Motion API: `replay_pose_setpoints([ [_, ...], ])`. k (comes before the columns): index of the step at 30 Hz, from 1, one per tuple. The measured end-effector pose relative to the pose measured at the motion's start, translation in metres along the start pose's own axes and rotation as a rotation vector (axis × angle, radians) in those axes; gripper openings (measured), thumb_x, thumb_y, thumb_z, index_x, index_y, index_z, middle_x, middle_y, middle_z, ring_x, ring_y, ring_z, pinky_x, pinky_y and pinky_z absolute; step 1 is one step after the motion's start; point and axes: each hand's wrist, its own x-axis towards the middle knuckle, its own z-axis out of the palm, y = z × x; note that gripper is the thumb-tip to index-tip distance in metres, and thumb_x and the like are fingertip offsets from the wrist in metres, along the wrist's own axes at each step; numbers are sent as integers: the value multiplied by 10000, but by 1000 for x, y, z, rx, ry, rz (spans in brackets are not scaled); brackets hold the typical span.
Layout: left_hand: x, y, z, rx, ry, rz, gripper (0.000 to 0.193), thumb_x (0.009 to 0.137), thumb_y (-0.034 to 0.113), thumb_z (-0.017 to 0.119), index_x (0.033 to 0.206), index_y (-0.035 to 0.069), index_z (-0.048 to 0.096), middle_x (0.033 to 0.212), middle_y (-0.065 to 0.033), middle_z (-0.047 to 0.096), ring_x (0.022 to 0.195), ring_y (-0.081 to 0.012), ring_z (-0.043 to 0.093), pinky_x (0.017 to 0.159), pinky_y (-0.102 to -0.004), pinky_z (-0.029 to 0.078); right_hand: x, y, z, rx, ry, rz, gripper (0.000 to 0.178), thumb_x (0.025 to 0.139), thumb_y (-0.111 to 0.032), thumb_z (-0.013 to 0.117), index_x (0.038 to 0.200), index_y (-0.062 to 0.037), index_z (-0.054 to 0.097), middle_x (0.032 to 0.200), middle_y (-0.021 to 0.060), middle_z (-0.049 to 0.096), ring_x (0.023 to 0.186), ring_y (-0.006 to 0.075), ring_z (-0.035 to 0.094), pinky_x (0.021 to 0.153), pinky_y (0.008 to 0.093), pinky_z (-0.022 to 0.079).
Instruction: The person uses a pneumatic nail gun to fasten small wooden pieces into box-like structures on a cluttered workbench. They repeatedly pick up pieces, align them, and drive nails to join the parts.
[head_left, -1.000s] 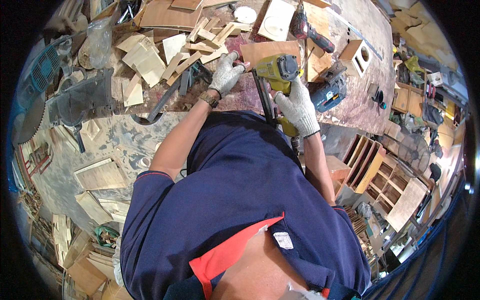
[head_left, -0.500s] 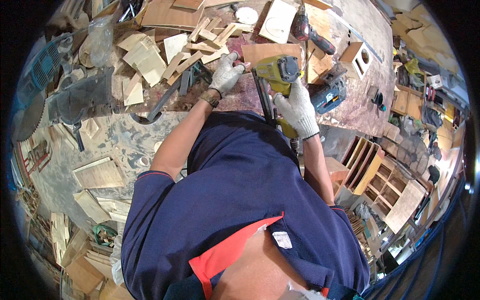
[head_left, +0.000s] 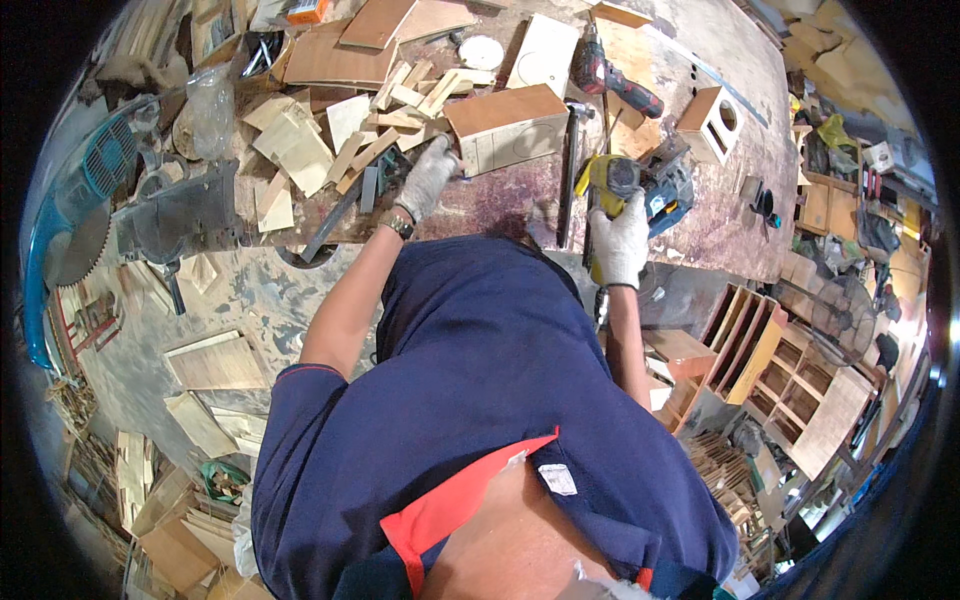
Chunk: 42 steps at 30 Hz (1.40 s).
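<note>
My gloved left hand rests against the left end of a small wooden box on the workbench. My gloved right hand grips a yellow power tool to the right of the box, low over the bench near its front edge. A blue power tool lies just right of the yellow one. My dark blue shirt hides the bench's front edge below the hands.
Wood offcuts lie scattered at the bench's left. A red drill and a small box with a round hole sit farther back. A mitre saw stands at left. Wooden shelves and boards cover the floor.
My right hand has pulled the yellow tool off the wooden box, rightward and toward me. The box now sits uncovered, with my left hand still at its left end.
</note>
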Motion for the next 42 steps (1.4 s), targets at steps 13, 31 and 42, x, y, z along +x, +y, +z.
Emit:
replay_pose_setpoints([
  [13,-19,51,28,-368,213,-88,409,1117,305,624,1370,-15,656,1251,-102,761,1146,-201,718,1014,-344,559,19,39,77,48,25,-171,1001,825,-229,871,1654,-146,316,1448,272,537,1120,495,688,888,546,602],
  [31,-91,39,18,-297,-56,-575,388,1115,354,577,1265,31,731,1015,-169,804,801,-240,769,706,-382,632,59,-76,69,466,-555,-345,384,974,-229,718,1225,60,688,1038,202,783,952,298,733,889,416,549],
  [42,-70,71,-62,1002,467,-71,271,940,334,784,1014,76,747,928,-167,779,881,-335,774,797,-466,591,50,-125,70,-385,-418,-959,187,918,-156,646,1024,-99,789,1014,183,765,986,386,764,828,510,604],
])
